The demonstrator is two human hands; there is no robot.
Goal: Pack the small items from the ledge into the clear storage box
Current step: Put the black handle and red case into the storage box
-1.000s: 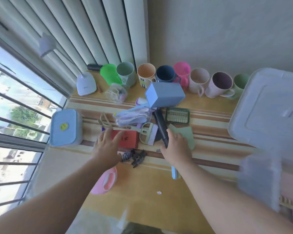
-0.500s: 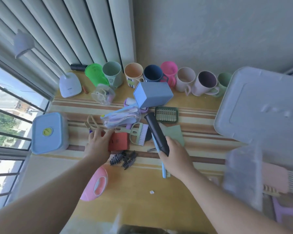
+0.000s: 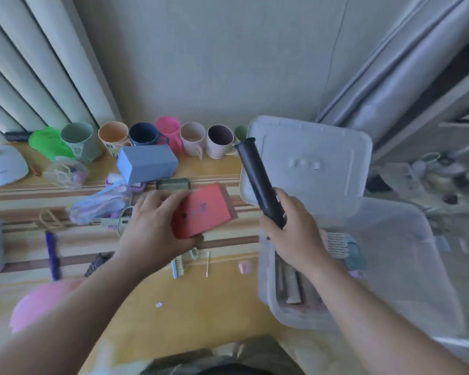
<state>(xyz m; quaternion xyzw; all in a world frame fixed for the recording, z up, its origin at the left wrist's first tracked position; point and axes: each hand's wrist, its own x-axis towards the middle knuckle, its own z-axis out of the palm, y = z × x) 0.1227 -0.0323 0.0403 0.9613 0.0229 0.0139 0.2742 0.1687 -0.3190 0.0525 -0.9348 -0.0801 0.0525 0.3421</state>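
ledge [image 3: 152, 299] | left grip [image 3: 149, 226] clasps red case [image 3: 203, 209] | right grip [image 3: 295, 231] clasps black tube [image 3: 257, 177]

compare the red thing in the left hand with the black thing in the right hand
The red case is flat and rectangular; the black tube is long and round. The red case is held tilted, broad face up, over the ledge; the black tube points up and away beside the clear storage box. Both are gripped in one hand, lifted off the ledge.

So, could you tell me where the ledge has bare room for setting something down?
Bare wood lies on the near side, between the pink object, the small brush and the clear box. It is crowded from the mugs to the blue holder.
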